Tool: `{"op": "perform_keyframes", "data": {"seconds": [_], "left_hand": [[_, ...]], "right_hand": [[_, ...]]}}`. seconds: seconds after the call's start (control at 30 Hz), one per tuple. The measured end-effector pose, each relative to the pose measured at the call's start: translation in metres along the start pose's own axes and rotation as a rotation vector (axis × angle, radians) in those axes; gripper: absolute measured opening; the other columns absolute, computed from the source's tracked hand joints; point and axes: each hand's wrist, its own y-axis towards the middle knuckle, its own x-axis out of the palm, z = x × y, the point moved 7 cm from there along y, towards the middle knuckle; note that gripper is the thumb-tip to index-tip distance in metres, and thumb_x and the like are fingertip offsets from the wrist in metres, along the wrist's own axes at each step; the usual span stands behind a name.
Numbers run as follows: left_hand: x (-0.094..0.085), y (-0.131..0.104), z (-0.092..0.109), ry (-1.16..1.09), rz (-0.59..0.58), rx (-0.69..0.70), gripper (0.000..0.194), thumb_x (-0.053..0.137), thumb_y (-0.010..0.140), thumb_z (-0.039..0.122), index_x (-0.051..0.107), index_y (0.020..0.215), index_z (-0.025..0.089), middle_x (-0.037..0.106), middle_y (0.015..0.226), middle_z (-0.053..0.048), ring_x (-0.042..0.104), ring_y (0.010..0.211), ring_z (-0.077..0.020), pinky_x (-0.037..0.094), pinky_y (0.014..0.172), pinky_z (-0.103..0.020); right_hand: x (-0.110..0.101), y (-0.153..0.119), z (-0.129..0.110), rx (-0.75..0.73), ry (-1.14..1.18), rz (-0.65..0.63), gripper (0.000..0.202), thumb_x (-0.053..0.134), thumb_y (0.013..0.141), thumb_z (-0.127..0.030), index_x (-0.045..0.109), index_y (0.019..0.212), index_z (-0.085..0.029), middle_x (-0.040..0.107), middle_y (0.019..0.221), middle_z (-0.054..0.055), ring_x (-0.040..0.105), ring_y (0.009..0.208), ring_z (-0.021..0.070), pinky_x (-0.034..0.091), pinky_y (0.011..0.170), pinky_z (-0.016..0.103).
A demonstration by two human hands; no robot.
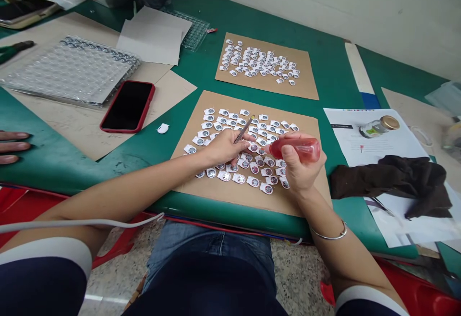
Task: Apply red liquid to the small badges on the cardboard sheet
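Fingers of the right hand (301,173) wrap a red bottle (297,149) held crosswise — narrow end toward the left hand (225,148), which pinches a slim tool (244,129).

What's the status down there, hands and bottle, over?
Left hand gripping thin tool above small white tags. Right hand holding red bottle sideways, narrow end toward left hand. Dark cloth lying right of cardboard.

No text can be read for certain. Print too small to make out is shown on the white sheet (338,138), the label (368,130) of the glass jar (378,127) and the small white tags (224,176).
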Motion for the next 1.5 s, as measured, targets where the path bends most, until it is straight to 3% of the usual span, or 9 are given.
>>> {"op": "perform_keyframes", "data": {"seconds": [0.57, 0.97, 1.5], "left_hand": [[0.0051, 0.0023, -0.0047, -0.029, -0.062, 0.005, 0.032, 0.046, 0.091, 0.026, 0.054, 0.119, 0.013, 0.049, 0.041, 0.005, 0.047, 0.032, -0.0081, 0.029, 0.034, -0.017], [0.0061, 0.0027, -0.0065, -0.076, -0.069, 0.003, 0.036, 0.048, 0.089, 0.029, 0.053, 0.122, 0.015, 0.062, 0.064, -0.001, 0.049, 0.034, -0.0055, 0.031, 0.035, -0.018], [0.0072, 0.0045, -0.0091, -0.090, -0.075, 0.007, 0.036, 0.048, 0.089, 0.028, 0.053, 0.123, 0.014, 0.068, 0.087, -0.007, 0.048, 0.033, -0.0027, 0.030, 0.034, -0.019]], "right_hand": [[0.0058, -0.0014, -0.0084, -0.086, -0.104, -0.062, 0.023, 0.072, 0.068, -0.029, 0.063, 0.088, -0.020, 0.065, 0.084, 0.003, 0.063, 0.081, 0.0169, 0.050, 0.076, 0.036], [0.0067, -0.0023, -0.0046, -0.072, -0.155, -0.083, 0.023, 0.071, 0.069, -0.032, 0.062, 0.088, -0.022, 0.064, 0.085, 0.002, 0.062, 0.082, 0.0171, 0.050, 0.077, 0.037], [0.0080, -0.0030, -0.0011, -0.061, -0.140, -0.092, 0.022, 0.071, 0.069, -0.030, 0.062, 0.088, -0.023, 0.063, 0.084, 0.001, 0.062, 0.082, 0.0161, 0.051, 0.077, 0.037]]}}
